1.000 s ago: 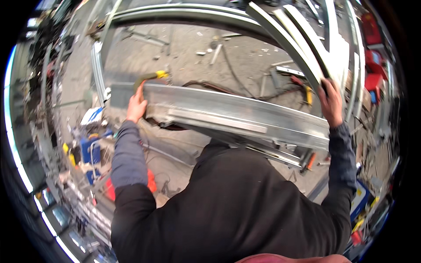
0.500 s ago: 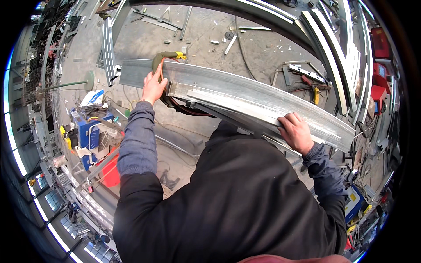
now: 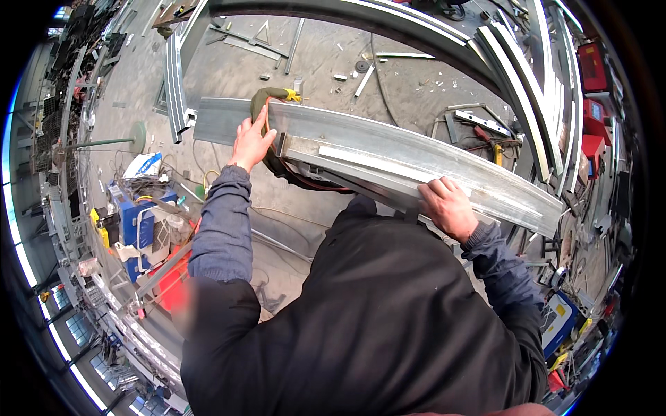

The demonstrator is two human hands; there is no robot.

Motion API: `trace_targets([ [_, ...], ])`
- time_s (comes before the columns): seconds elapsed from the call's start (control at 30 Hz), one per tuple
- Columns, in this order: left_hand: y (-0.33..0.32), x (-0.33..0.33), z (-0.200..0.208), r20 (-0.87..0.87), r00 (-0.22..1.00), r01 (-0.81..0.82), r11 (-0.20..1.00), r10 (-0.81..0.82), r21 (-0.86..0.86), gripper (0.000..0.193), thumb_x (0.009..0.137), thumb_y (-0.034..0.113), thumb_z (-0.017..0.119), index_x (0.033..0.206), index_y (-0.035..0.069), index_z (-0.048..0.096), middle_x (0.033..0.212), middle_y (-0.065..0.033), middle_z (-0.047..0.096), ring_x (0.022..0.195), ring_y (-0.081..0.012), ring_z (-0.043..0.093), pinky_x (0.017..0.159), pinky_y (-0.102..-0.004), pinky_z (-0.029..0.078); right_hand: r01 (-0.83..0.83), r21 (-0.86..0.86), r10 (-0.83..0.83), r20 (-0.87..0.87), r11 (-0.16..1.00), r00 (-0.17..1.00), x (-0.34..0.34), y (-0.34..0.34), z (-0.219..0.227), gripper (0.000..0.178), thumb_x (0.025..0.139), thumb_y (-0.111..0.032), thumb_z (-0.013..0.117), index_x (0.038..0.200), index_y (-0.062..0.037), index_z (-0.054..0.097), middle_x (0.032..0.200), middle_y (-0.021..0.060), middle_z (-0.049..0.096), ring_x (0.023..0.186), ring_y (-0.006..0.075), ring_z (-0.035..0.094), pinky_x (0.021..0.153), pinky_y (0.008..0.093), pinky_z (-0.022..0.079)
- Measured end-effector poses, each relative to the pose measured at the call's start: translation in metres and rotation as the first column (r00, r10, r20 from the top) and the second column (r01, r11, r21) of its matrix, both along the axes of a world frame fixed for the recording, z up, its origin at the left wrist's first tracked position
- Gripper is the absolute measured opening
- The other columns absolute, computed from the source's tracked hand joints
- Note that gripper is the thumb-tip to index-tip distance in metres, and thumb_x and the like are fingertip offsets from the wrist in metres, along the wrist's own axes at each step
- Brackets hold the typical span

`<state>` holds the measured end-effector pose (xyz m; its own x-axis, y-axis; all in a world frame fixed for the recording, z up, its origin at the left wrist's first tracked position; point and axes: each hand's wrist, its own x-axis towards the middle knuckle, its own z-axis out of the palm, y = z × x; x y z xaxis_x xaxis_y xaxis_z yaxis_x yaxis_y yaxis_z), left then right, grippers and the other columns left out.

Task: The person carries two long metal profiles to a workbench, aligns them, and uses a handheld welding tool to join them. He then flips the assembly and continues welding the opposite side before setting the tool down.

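A wide grey metal beam [image 3: 388,132] lies across in front of me, sloping down to the right. A narrower metal bar [image 3: 368,158] rests along its near side. My right hand [image 3: 449,209] has its fingers curled over this bar toward its right part. My left hand [image 3: 251,144] lies with fingers stretched out on the beam, beside the bar's left end. Right by its fingertips, a dark green sleeved cable [image 3: 259,104] with an orange line loops over the beam and hangs below. The cable ends in a yellow fitting [image 3: 294,95] on the beam's far side.
Blue machines [image 3: 142,215] and a red object [image 3: 173,284] stand on the floor at left. A curved-looking dark steel beam [image 3: 388,22] spans the far side, with long metal profiles [image 3: 517,90] at right. Red machines [image 3: 594,132] line the far right. Offcuts and cables litter the floor.
My right hand has shifted left, with its fingers still over the bar. My left hand and the bar's left end appear slightly farther right and nearer.
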<state>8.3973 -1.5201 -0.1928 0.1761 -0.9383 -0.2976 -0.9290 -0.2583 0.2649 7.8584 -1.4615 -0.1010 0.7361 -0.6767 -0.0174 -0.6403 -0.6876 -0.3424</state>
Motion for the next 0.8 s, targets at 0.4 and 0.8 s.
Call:
trace_targets([
  [0.4,-0.002,0.009,-0.013,-0.039,0.996,0.076,0.993,-0.080,-0.087,0.082,0.099,0.043,0.070,0.174,0.034,0.037,0.151,-0.0295,0.054,0.141,-0.0516,0.049,0.120,-0.0552,0.044,0.101,0.012,-0.100,-0.017,0.995,0.995,0.007,0.001,-0.023,0.038,0.091,-0.018,0.072,0.128,-0.0094,0.068,0.108,0.0056,0.062,0.103,0.0269,0.062,0.092,0.0395,0.053],
  [0.8,-0.009,0.027,-0.025,-0.047,0.994,0.101,0.995,-0.101,-0.005,0.085,0.103,0.034,0.069,0.177,0.033,0.029,0.157,-0.0276,0.050,0.145,-0.0482,0.048,0.124,-0.0532,0.036,0.252,-0.025,-0.243,0.186,0.967,0.952,0.008,0.019,-0.051,0.036,0.091,-0.020,0.069,0.125,-0.0075,0.070,0.112,0.0063,0.064,0.111,0.0270,0.063,0.100,0.0401,0.052],
])
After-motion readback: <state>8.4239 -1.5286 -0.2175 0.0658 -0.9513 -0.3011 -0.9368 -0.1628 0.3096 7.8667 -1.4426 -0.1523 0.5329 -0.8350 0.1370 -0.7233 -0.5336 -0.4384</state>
